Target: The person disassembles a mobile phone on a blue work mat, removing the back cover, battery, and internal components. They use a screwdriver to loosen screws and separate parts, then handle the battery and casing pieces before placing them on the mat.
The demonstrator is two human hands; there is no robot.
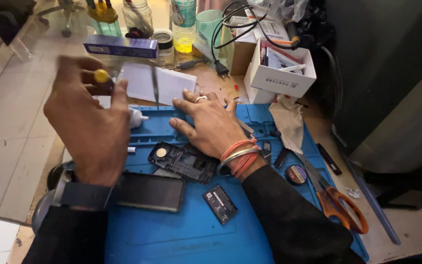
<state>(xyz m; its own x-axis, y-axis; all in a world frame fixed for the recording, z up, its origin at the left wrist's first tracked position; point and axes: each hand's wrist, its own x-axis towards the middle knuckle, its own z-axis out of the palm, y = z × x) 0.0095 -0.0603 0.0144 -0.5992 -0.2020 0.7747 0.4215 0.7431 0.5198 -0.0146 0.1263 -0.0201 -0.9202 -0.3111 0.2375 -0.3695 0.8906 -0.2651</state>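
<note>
Nearest on the blue mat (pixel 181 239) lay a dark phone (pixel 151 191) and a small battery (pixel 220 204) — light, stiff, fragile bits, best pinched by the edges. Just beyond, the right hand (pixel 211 126) pressed flat with fingers spread beside the open phone housing (pixel 184 162), while the left hand (pixel 91 124) was clenched round a yellow-capped screwdriver (pixel 104 82) — slim and probably slippery.

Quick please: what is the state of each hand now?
Left hand: closed on a yellow-capped screwdriver.
Right hand: open, flat on the blue mat, holding nothing.
</note>
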